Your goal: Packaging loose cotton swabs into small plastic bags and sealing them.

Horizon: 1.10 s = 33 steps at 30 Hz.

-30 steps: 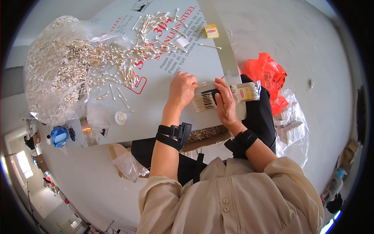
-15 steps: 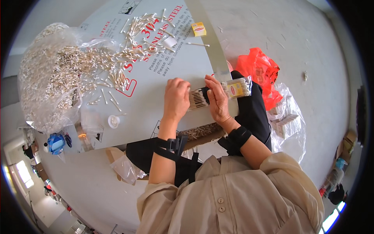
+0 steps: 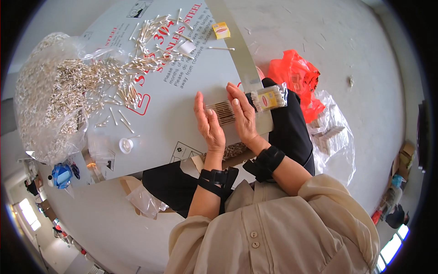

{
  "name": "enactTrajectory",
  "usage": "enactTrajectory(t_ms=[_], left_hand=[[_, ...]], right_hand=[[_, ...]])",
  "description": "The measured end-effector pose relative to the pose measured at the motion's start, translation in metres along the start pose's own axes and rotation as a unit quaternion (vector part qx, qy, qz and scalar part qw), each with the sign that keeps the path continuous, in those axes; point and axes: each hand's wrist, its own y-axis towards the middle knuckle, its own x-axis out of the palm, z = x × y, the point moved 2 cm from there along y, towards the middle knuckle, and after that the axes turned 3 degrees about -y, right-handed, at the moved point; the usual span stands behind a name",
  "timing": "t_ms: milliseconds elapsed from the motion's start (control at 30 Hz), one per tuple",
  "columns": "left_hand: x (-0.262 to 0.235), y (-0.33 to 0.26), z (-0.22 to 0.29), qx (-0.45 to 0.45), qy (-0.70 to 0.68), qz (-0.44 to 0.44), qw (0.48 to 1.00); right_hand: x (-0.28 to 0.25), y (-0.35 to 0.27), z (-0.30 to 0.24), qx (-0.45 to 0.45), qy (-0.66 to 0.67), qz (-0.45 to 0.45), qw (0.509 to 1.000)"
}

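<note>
My left hand (image 3: 209,123) is upright at the table's near edge, its fingers stretched out and the palm turned right. Facing it, my right hand (image 3: 243,115) also has straight fingers. Between the two palms lies a neat row of cotton swabs (image 3: 221,112), sticks side by side, their ends at or near the palms. Whether both palms touch the ends is partly hidden. Just right of my right hand, a clear packet of cotton swabs (image 3: 269,98) with a yellow label lies at the table's right edge. Dark straps circle both wrists.
An open clear bag (image 3: 41,105) spills cotton swabs across the table (image 3: 164,123). A small yellow box (image 3: 221,30) sits near the far edge, a round white container (image 3: 126,145) at left. A red plastic bag (image 3: 294,77) and a clear bag of white packs (image 3: 333,137) are beyond the right edge.
My left hand has turned from curled fingers to a straight, flat palm beside the swabs. My right hand has straightened too, with more of the swab row showing. The view has shifted slightly.
</note>
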Motion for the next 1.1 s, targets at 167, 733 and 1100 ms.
enactTrajectory(t_ms=[167, 733, 1100], left_hand=[[-0.007, 0.001, 0.000, -0.009, -0.038, -0.022, 0.999], [-0.029, 0.010, 0.008, 0.129, 0.392, -0.252, 0.876], [-0.001, -0.002, 0.000, -0.019, -0.080, -0.021, 0.996]], right_hand=[[-0.001, 0.001, -0.002, 0.000, -0.007, -0.001, 1.000], [-0.008, 0.006, -0.005, 0.046, 0.021, 0.007, 0.999], [-0.001, -0.003, 0.002, -0.035, -0.064, 0.022, 0.997]])
